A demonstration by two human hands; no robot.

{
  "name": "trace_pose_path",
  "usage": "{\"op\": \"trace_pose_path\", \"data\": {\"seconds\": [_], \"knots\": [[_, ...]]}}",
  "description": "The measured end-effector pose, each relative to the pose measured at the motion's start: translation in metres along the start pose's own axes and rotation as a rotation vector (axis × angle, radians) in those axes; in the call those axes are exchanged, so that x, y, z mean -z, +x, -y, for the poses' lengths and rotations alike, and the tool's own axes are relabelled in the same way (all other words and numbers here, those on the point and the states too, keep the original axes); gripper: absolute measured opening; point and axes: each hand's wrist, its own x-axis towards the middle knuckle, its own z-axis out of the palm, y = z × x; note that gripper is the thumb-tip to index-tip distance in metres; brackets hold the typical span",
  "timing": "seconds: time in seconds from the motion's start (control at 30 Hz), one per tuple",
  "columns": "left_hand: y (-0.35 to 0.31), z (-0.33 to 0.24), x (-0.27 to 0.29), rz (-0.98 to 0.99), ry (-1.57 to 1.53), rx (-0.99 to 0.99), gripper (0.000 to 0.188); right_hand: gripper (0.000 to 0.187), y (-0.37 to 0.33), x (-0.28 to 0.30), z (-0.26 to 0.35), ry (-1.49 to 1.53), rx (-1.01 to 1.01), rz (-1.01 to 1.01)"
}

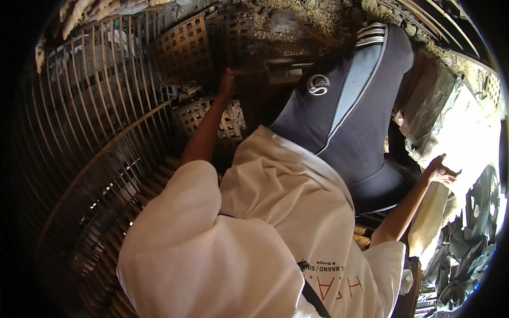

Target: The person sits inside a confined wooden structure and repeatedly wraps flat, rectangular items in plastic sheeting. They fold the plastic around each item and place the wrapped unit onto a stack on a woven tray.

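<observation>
My left hand [227, 85] reaches forward into a dim spot between two pieces of open-weave lattice. One is a brown woven panel or basket [182, 47], and the lower one is a paler lattice piece [232, 119]. A thumb points up, but shadow hides the other fingers and anything they may hold. Out to the right, my right hand [444, 170] is open, its fingers apart and nothing seen in them. It is nearest to a brightly lit, washed-out white surface [472, 135] and a pale cream rolled or folded piece [428, 220].
A curved slatted wooden frame [98, 79] fills the left side. My bent leg in dark trousers [350, 100] takes up the middle. Crumpled clear plastic [435, 103] lies right of the knee; black plastic [456, 259] heaps at lower right. Crumbly debris [328, 26] covers the far ground.
</observation>
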Motion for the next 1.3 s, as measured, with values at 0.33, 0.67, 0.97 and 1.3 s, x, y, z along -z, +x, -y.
{"op": "trace_pose_path", "data": {"seconds": [0.33, 0.67, 0.97, 1.3], "knots": [[0.196, 0.088, 0.042, 0.265, 0.482, -0.088, 0.049, 0.089, 0.018, 0.187, 0.072, 0.035, 0.071, 0.000], [0.294, 0.115, 0.128, 0.084, 0.773, -0.076, 0.063, 0.085, 0.032, 0.215, 0.062, -0.048, 0.199, 0.291], [0.278, 0.104, 0.136, 0.101, 0.920, -0.085, 0.082, 0.087, 0.042, 0.274, 0.086, -0.030, 0.198, 0.373], [0.280, 0.078, 0.177, -0.003, 0.983, -0.300, 0.075, 0.085, 0.026, 0.257, 0.067, -0.055, 0.188, 0.372]]}}
